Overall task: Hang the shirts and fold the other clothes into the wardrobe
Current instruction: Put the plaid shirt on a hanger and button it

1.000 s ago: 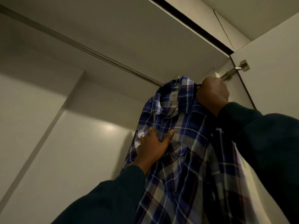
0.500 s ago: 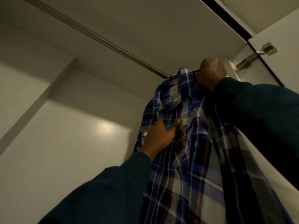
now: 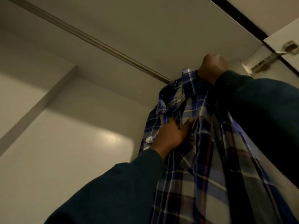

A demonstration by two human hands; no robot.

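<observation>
A blue, white and red plaid shirt [image 3: 199,143] hangs high inside the wardrobe, its collar just under the metal hanging rail [image 3: 100,44]. A thin wire hanger hook [image 3: 175,80] shows at the collar, close to the rail's right end. My right hand [image 3: 212,67] is a fist gripping the top of the shirt at the collar. My left hand [image 3: 173,135] holds the shirt's front lower down, thumb laid across the cloth. Both arms wear dark green sleeves. Whether the hook sits on the rail is hidden.
The wardrobe's pale back wall [image 3: 64,159] and top panel [image 3: 161,29] surround the shirt. A metal door hinge [image 3: 265,62] sits at the upper right, beside the open door [image 3: 284,34]. No other clothes hang on the rail's visible length.
Both hands and the shirt have risen toward the rail and the top panel. The view has tilted further upward and closer.
</observation>
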